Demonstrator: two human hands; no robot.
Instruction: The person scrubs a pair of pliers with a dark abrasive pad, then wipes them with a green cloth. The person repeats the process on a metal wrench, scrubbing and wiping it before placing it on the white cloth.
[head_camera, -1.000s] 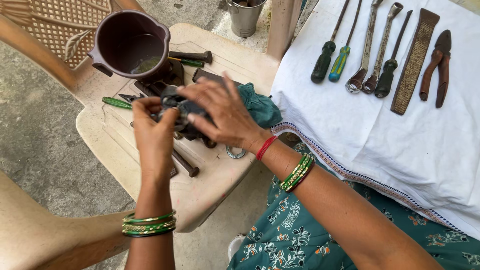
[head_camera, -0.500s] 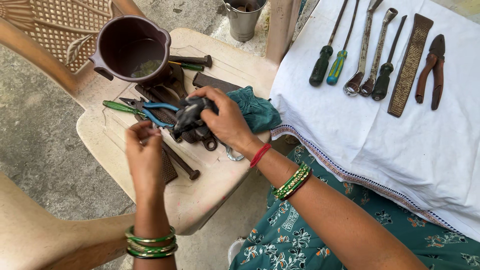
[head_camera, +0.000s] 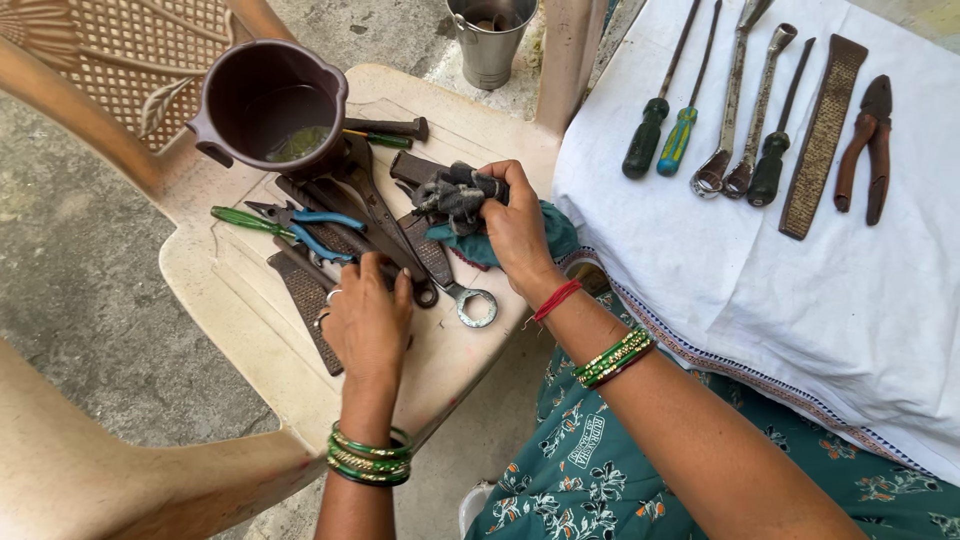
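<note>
Over the plastic chair seat (head_camera: 240, 330), the right hand (head_camera: 520, 235) clutches a dirty grey rag (head_camera: 455, 195) above the teal cloth (head_camera: 545, 225), while the left hand (head_camera: 368, 320), fingers curled, presses on a rusty tool (head_camera: 385, 225).

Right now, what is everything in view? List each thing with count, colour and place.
plastic chair: one, beige, left, bearing tools
jug: one, dark brown, chair back
rusty tools: several, dark, chair seat
pliers: one, blue handles, chair seat
green-handled screwdriver: one, chair seat left
spanner: one, silver, chair front
dirty rag: one, grey-black, in right hand
teal cloth: one, under right hand
steel cup: one, top centre
white cloth: one, right
screwdrivers: three, green, blue-yellow, dark green, on white cloth
wrenches: two, rusty
file: one, brown
rust-handled pliers: one, far right
left hand: on chair tools
right hand: gripping rag
</note>
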